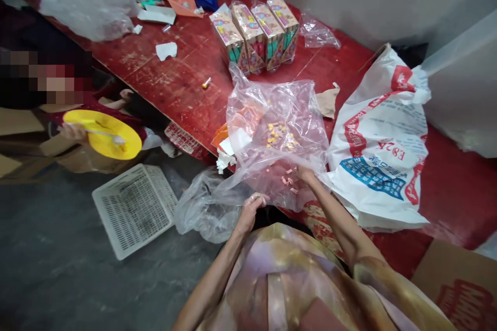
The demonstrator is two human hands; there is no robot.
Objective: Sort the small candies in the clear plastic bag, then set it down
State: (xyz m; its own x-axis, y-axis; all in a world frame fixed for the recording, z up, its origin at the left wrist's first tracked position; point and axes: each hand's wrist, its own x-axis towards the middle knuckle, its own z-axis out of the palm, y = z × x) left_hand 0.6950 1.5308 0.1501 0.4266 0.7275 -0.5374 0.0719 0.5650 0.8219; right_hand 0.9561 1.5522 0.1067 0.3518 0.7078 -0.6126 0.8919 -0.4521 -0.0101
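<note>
Both hands grip the clear plastic bag: left hand at its near edge, right hand beside it.

Location type: small packing workshop. Indicators: a worn red plywood worktable; a row of wrapped product boxes at the far side; a tape dispenser; loose plastic bags; a printed woven sack at right; a bare concrete floor; a white basket.
</note>
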